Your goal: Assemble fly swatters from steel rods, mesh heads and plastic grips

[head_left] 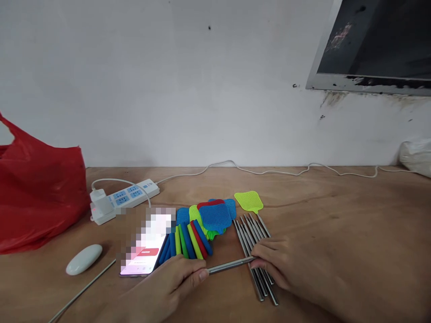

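Observation:
Both my hands pinch one thin metal rod [229, 265] that lies crosswise just above the wooden table. My left hand [168, 287] grips its left end with closed fingers. My right hand [286, 269] holds its right end and rests over a row of several metal rods [251, 235]. A yellow-green fly swatter head [249, 200] sits on the far end of one rod. To the left of the rods lies a pile of blue, red and green swatter heads [210, 215], with several coloured handles [190, 240] in front of it.
A phone [144, 253] lies screen-up beside my left hand. A white oval object [83, 259], a loose rod [84, 289], a white power strip [123, 199] with its cable and a red plastic bag [37, 197] are on the left. A white bag [415, 154] sits far right.

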`<state>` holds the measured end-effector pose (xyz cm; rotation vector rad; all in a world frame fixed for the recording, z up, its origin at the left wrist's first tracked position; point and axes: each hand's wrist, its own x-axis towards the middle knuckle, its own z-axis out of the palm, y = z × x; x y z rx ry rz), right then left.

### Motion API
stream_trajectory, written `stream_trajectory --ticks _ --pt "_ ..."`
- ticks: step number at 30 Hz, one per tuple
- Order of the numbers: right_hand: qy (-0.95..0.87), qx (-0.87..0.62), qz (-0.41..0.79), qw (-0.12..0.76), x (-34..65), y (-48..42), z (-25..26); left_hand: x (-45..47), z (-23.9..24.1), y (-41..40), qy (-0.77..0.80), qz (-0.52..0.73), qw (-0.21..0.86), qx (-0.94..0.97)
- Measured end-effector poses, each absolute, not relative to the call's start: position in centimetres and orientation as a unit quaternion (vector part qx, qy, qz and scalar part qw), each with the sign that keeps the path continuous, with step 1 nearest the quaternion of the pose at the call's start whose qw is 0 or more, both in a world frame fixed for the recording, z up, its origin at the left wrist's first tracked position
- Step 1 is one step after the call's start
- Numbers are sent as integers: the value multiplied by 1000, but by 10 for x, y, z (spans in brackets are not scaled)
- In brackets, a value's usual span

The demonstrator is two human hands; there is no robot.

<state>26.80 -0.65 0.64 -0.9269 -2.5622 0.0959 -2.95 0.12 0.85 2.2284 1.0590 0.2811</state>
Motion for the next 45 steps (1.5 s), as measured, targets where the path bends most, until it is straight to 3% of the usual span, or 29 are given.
stream_trajectory --ticks 5,22,31,35,45 --pt "-906 -375 87 176 267 -12 7 -36 3 3 413 97 289 859" --pt "-906 -386 100 144 240 -18 -11 20 6 -7 350 66 132 925" --pt "-918 -300 -67 250 237 -18 -6 16 7 -8 329 52 50 942" --pt "-912 -289 -118 265 237 -21 -7 15 10 -11 322 39 42 945" --pt "-912 -290 -112 268 254 -15 -7 -4 8 -8 363 69 114 922"
